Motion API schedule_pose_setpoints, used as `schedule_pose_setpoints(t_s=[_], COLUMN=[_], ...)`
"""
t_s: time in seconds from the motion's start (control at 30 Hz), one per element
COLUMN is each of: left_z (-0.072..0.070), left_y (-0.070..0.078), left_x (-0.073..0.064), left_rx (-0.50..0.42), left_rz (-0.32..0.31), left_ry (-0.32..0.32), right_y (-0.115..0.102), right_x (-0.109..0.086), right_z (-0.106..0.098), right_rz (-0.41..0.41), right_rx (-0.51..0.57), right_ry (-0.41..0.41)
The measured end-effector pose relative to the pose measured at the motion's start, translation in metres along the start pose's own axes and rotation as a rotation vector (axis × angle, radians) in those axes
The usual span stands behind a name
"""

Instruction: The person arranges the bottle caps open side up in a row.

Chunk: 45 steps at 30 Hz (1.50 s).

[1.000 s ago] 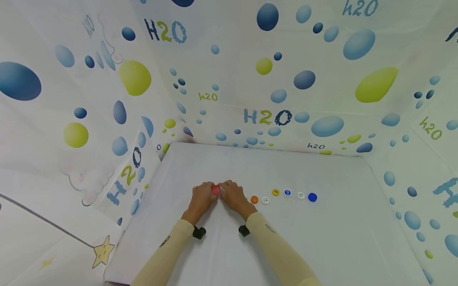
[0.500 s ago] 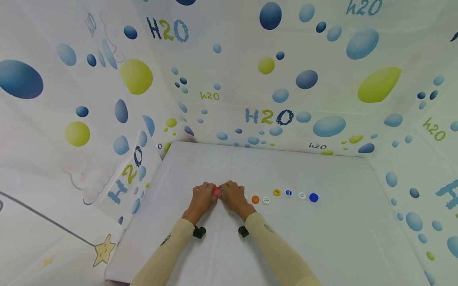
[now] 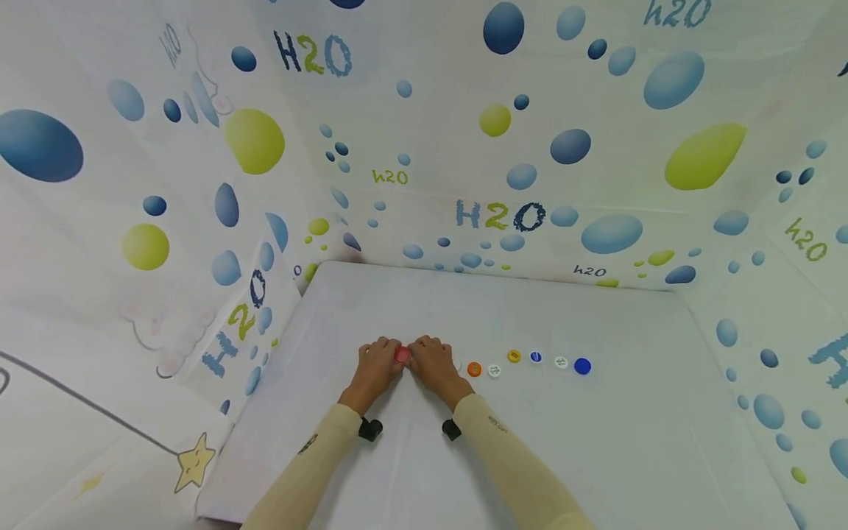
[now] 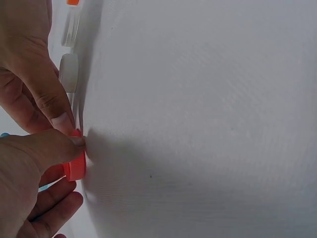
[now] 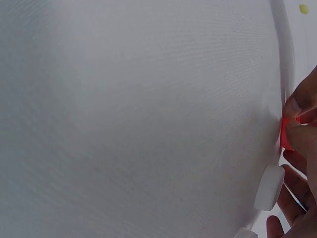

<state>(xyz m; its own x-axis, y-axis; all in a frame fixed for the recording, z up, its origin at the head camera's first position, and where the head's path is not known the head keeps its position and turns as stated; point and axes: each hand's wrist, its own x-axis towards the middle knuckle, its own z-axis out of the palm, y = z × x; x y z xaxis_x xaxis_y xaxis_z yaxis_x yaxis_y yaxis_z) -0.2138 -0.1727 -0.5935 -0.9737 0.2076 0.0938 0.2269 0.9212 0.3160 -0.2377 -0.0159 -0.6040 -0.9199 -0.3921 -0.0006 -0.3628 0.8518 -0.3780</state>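
Note:
A red bottle cap (image 3: 402,355) lies on the white table between both hands, its ribbed side (image 4: 76,169) showing in the left wrist view. My left hand (image 3: 375,368) pinches it from the left, thumb over its near side. From the right, my right hand (image 3: 433,366) holds the same cap, thumb tip close beside the left thumb. Some of the fingers behind the cap are hidden. Just right of it stands a white cap (image 5: 270,188), mostly covered by the right hand in the head view. A clear ribbed cap (image 4: 71,29) follows in that line.
Rightward along the table (image 3: 623,442) runs a loose row: an orange cap (image 3: 474,369), a white cap (image 3: 494,370), a yellow cap (image 3: 514,355), a blue-and-white cap (image 3: 536,357), another white cap (image 3: 561,362) and a blue cap (image 3: 582,366). A patterned sheet (image 3: 437,132) hangs behind.
The red cap and both hands have shifted very slightly toward the person. Both hands keep their hold, and the other caps stay in place while the head view drifts a little.

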Motion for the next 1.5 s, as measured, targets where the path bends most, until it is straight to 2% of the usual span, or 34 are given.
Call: schedule_pose_setpoints(t_s=[0.37,0.73,0.93,1.23,1.5], left_z=[0.002,0.007,0.003,0.004,0.006], left_y=[0.001,0.007,0.018,0.035,0.043], left_x=[0.002,0.003,0.005,0.009,0.013], left_rx=[-0.002,-0.056,-0.07,-0.014,-0.004], left_rz=[-0.03,-0.056,-0.032,0.039,0.043], left_ry=[-0.016,-0.007,-0.026,-0.059,-0.097], right_y=[0.003,0.014,0.021,0.033,0.041], right_x=[-0.004,-0.009,-0.01,-0.017,-0.026], right_z=[-0.003,-0.005,-0.008,-0.02,-0.021], right_rz=[-0.01,0.032,0.041,0.072,0.081], right_rx=[0.026,0.064,0.075,0.072,0.08], right_ry=[0.007,0.018,0.044,0.056,0.062])
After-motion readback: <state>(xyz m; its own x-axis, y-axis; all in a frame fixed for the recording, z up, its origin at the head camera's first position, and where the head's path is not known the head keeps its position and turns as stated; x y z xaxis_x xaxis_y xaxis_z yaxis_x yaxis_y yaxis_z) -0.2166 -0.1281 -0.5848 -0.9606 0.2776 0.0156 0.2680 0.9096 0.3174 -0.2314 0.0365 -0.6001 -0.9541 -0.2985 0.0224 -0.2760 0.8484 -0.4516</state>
